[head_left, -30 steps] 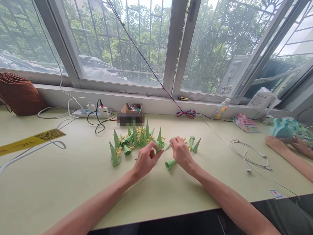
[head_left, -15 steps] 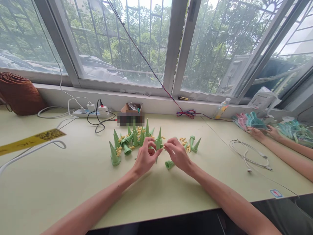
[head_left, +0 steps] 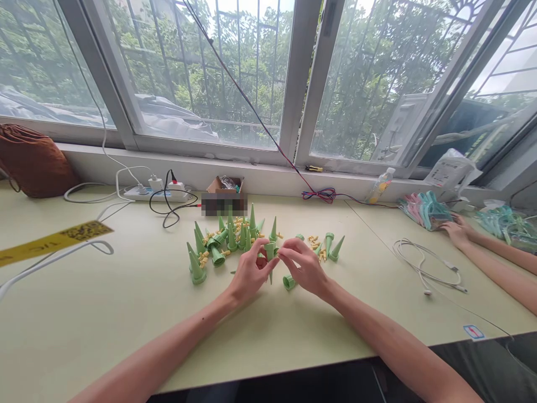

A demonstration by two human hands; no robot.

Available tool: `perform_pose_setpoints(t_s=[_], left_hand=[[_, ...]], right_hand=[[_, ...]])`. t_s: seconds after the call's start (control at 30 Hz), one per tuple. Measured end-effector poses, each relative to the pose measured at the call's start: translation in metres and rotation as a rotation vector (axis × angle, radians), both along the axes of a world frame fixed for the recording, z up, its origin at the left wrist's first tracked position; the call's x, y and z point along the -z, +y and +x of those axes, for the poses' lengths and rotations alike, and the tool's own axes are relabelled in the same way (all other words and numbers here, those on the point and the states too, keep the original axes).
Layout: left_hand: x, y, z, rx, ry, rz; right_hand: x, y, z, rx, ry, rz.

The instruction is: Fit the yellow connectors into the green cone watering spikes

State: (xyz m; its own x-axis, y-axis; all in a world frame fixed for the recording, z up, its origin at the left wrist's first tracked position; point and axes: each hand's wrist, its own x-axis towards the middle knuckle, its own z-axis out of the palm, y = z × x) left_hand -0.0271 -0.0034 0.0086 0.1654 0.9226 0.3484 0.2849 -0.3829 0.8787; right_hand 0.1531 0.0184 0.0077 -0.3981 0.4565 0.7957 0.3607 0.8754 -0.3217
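Note:
My left hand (head_left: pixel 248 274) pinches a green plastic cone (head_left: pixel 269 253) with its point hanging down, above the pale table (head_left: pixel 126 313). My right hand (head_left: pixel 305 267) is closed in a pinch at the cone's rim, touching it; whether a small yellow piece is in its fingers I cannot tell. Behind the hands lies a heap of green cones (head_left: pixel 226 238) mixed with small yellow pieces (head_left: pixel 314 242). One green cone (head_left: pixel 289 281) lies on its side just under my right hand.
A power strip (head_left: pixel 157 193) with cables and a small cardboard box (head_left: pixel 225 186) sit by the window sill. A white cable (head_left: pixel 423 263) lies at right. Another person's hands (head_left: pixel 455 232) rest on pink and teal items (head_left: pixel 423 208) at far right. A brown bag (head_left: pixel 31 159) is far left.
My two hands have come closer together around the green cone, which dropped slightly lower. The other person's hands shifted right along the pile of pink and teal items.

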Motion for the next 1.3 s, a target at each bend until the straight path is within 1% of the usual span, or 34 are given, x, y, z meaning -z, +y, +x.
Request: perform_pose_setpoints(t_s=[0.13, 0.47, 0.77, 1.07, 1.3], left_hand=[[0.0, 0.0, 0.0, 0.004, 0.006, -0.016], [0.0, -0.001, 0.0, -0.002, 0.077, 0.024], [-0.003, -0.003, 0.0, 0.029, 0.094, 0.035], [-0.004, -0.004, 0.0, 0.056, 0.129, 0.077], [-0.003, -0.004, 0.0, 0.065, 0.146, 0.083]], right_hand=[[0.002, 0.001, 0.001, -0.032, -0.018, -0.008], [0.006, 0.004, -0.001, -0.065, -0.021, 0.003], [0.01, 0.006, -0.001, -0.078, -0.039, -0.044], [0.011, 0.006, 0.0, -0.056, -0.048, -0.087], [0.01, 0.005, 0.0, 0.003, -0.057, -0.113]])
